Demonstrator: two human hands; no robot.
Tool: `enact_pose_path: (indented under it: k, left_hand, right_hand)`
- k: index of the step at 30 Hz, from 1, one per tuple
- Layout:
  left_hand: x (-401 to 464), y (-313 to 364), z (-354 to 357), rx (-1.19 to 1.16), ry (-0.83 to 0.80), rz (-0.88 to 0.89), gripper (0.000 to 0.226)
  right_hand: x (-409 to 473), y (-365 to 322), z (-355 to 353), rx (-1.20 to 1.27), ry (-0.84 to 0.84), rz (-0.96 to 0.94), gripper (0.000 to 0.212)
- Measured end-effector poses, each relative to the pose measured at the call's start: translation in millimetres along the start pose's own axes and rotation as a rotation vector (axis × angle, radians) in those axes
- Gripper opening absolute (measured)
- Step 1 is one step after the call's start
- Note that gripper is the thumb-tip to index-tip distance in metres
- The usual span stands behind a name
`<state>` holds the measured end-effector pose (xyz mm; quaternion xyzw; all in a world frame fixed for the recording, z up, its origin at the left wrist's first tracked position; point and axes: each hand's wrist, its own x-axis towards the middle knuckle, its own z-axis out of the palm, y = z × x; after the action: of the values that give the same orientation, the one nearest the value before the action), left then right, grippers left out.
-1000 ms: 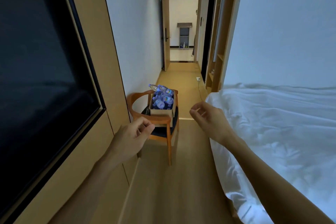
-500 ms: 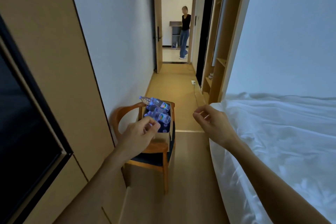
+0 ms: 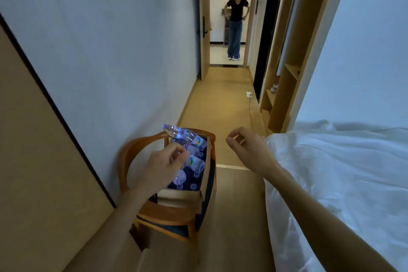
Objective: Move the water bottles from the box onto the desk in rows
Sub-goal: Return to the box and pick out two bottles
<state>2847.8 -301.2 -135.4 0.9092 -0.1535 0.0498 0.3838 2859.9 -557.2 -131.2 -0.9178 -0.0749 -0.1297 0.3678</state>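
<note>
A cardboard box (image 3: pixel 178 196) stands on the seat of a wooden armchair (image 3: pixel 141 141) by the left wall. It holds several clear water bottles with coloured labels; one bottle (image 3: pixel 183 135) lies on top and pokes out over the chair's back, another (image 3: pixel 196 163) lies below it. My left hand (image 3: pixel 161 165) hovers just above the box with fingers loosely curled and holds nothing. My right hand (image 3: pixel 245 150) hangs empty over the floor, right of the chair. No desk is in view.
A bed with white bedding (image 3: pixel 342 172) fills the right side, leaving a narrow floor strip beside the chair. A person (image 3: pixel 236 22) stands in the far doorway. A power strip (image 3: pixel 249 94) with a cord lies near wooden shelves (image 3: pixel 284 86).
I have come up to the chair, so the box is now right under my left hand. A person has appeared in the far doorway and turned to face this way.
</note>
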Motion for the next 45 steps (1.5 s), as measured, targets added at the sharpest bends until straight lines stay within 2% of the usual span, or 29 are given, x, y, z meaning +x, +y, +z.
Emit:
enact_pose_path:
  k: [4, 11, 20, 24, 30, 36, 41, 45]
  left_hand:
    - [56, -6, 18, 0.0, 0.041, -0.111, 0.016]
    - [130, -37, 39, -0.042, 0.1, -0.242, 0.013]
    - [229, -134, 72, 0.081, 0.126, -0.396, 0.015]
    - [272, -162, 85, -0.025, 0.134, -0.478, 0.017]
    - [315, -206, 94, -0.022, 0.092, -0.57, 0.009]
    - [333, -241, 101, -0.111, 0.125, -0.734, 0.014]
    - [343, -251, 103, -0.094, 0.264, -0.849, 0.01]
    - [352, -248, 108, -0.113, 0.359, -0.963, 0.009]
  right_hand:
    - [70, 33, -2, 0.025, -0.051, -0.028, 0.017]
    - [165, 81, 35, 0.041, -0.207, -0.027, 0.017]
    - [282, 129, 111, 0.035, -0.347, -0.051, 0.012]
    - [335, 147, 139, 0.03, -0.425, -0.042, 0.013]
    - [402, 168, 189, 0.009, -0.553, -0.047, 0.017]
    - [458, 185, 259, -0.096, -0.791, -0.187, 0.026]
    - [488, 191, 320, -0.248, -0.976, -0.374, 0.028]
    - [501, 197, 349, -0.312, -1.114, -0.506, 0.042]
